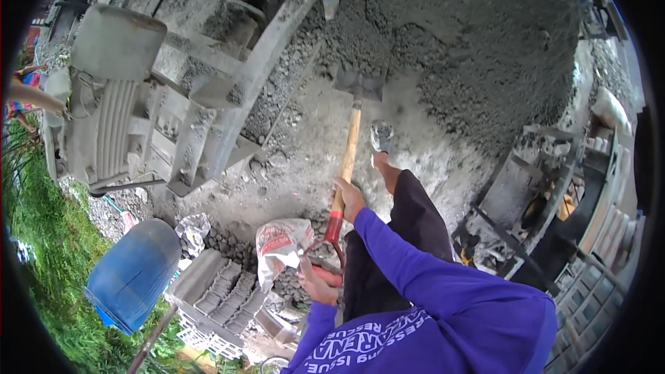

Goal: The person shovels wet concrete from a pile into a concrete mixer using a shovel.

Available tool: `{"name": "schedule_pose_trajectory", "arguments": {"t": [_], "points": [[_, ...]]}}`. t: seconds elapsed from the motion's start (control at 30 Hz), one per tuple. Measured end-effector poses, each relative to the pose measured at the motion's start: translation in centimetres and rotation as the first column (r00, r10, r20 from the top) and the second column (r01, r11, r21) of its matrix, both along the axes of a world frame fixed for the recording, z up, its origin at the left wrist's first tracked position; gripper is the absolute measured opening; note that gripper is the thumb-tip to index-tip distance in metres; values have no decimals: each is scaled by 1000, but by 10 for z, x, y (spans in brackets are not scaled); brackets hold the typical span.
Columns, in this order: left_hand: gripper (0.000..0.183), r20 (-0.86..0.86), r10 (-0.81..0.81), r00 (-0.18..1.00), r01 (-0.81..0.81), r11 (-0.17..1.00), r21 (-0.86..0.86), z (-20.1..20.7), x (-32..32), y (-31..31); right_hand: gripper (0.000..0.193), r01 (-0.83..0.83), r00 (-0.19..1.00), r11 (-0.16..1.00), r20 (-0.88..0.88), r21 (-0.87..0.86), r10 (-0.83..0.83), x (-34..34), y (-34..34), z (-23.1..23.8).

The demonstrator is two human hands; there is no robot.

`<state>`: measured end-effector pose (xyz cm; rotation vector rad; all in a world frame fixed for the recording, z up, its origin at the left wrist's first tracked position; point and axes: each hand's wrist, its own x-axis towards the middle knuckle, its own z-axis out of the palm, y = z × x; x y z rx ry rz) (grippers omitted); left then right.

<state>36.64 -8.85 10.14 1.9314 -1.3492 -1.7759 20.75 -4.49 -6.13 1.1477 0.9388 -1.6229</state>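
Both my hands are on a shovel [352, 135] with a pale wooden shaft and a red handle end. My right hand [352, 199] wraps around the lower wood, just above the red socket. The red D-shaped grip is in my closed left hand [318, 284], close to my body. Far ahead, the grey metal blade [359, 84] lies low against the edge of a heap of damp grey sand-like material [485, 48]; some material seems to be on the blade. A white sack with red print [280, 246] sits beside my left hand.
At left stands a grey-caked machine frame [267, 62]. A blue drum [135, 266] and stacked grey blocks [215, 291] are nearer left. To the right is a dusty metal frame [533, 187]. My foot [382, 137] is right of the shaft. A person's arm [31, 69] shows far left.
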Motion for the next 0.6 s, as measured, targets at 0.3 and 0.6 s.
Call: {"name": "schedule_pose_trajectory", "arguments": {"t": [0.3,0.6], "points": [[43,34,4,999,9,931,-365,-60,-155,-20,24,-15,974,994,-225,104,38,-136,-33,-96],[82,365,295,883,-266,955,-129,-275,0,-97,50,-582,813,804,87,119,576,-107,-74,-200]]}}
